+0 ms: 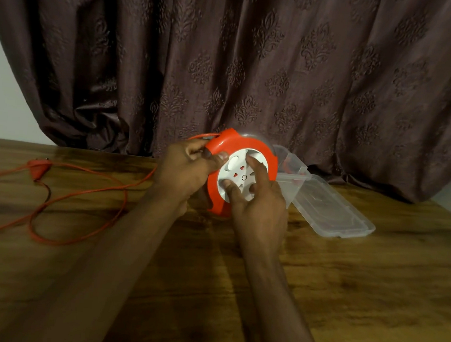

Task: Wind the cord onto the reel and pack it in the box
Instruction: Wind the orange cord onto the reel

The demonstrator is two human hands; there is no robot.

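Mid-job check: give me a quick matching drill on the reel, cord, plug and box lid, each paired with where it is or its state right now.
Things:
1. reel
2. cord
3. plug
4. box lid

States:
A. flat on the table, right of the reel
B. lying on the table at far left
C. held up between both hands
D. trailing in loose loops across the table

Pairs: 1-C, 2-D, 3-B, 4-A
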